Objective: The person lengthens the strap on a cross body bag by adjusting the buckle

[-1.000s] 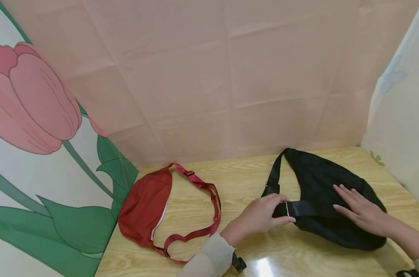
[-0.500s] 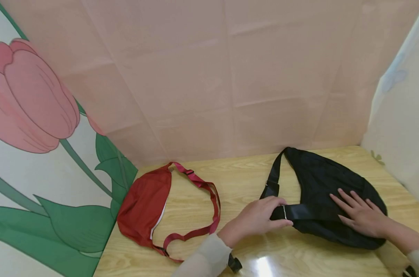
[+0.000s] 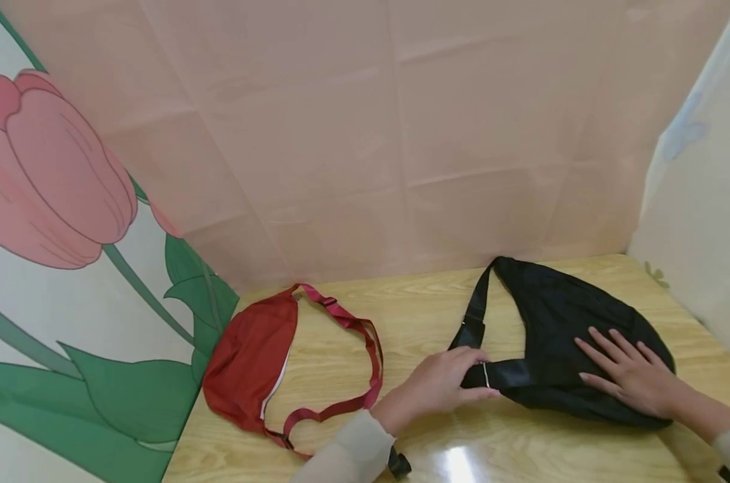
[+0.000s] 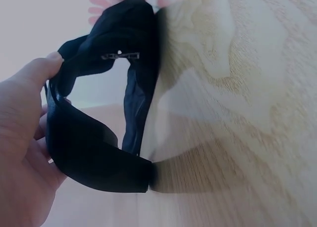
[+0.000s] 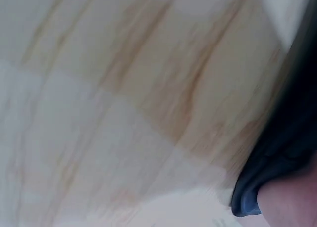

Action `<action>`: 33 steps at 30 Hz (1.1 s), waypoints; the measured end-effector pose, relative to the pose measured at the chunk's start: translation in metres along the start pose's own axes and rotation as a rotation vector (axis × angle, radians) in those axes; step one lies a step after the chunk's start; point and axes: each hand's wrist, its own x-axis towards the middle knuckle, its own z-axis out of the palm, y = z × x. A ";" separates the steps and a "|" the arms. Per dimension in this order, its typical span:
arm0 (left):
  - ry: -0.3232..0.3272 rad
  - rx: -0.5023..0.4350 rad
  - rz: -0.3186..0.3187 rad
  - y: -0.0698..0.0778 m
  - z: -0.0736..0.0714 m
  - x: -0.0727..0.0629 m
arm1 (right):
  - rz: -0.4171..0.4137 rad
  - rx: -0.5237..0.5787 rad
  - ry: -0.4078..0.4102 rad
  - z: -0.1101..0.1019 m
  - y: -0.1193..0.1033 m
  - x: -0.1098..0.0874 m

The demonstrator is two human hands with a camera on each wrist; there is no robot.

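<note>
On the right of the table lies a black sling bag (image 3: 558, 315), its wide strap looping out to the left. My left hand (image 3: 440, 384) pinches that black strap (image 3: 510, 373) at its metal buckle, thumb on the near side. In the left wrist view the strap (image 4: 94, 148) arches off the wood from the fingers, and a zipper pull (image 4: 120, 55) shows on the bag behind. Flat on the bag's body rests my right hand (image 3: 633, 379), fingers spread and straight. The right wrist view catches only part of this hand (image 5: 292, 200) against the black fabric (image 5: 282, 148).
A red waist bag (image 3: 253, 362) with a looped red strap (image 3: 374, 359) lies on the left of the wooden table (image 3: 419, 315). By my left sleeve a black strap end (image 3: 399, 463) sticks out. A pink cloth (image 3: 341, 134) hangs behind, and a tulip-printed panel (image 3: 69, 168) stands at left.
My left hand has drawn the black strap a little to the left, buckle included. The right hand has shifted slightly and its fingers have spread on the bag.
</note>
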 end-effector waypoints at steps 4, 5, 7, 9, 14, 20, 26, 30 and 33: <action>0.007 0.007 0.004 -0.001 0.002 -0.002 | 0.001 0.000 0.007 0.001 0.005 0.002; 0.014 0.014 0.009 -0.002 0.003 -0.003 | -0.004 -0.001 0.013 0.001 0.005 0.002; 0.023 0.021 0.013 -0.002 0.003 -0.005 | -0.016 -0.007 0.030 0.001 0.005 0.001; 0.034 0.025 0.015 -0.003 0.004 -0.007 | -0.028 -0.017 0.054 0.000 0.005 0.000; 0.044 0.023 0.020 -0.005 0.004 -0.010 | -0.052 -0.027 0.085 -0.001 0.011 0.000; 0.037 0.009 0.030 -0.006 0.002 -0.012 | -0.066 -0.030 0.090 0.000 0.024 0.003; 0.035 -0.010 0.014 -0.006 0.001 -0.012 | -0.082 -0.029 0.100 0.001 0.036 0.005; 0.032 -0.011 0.004 -0.006 0.000 -0.013 | -0.097 -0.029 0.116 0.002 0.042 0.006; 0.032 -0.020 -0.004 -0.006 -0.001 -0.015 | -0.110 -0.023 0.120 0.002 0.045 0.008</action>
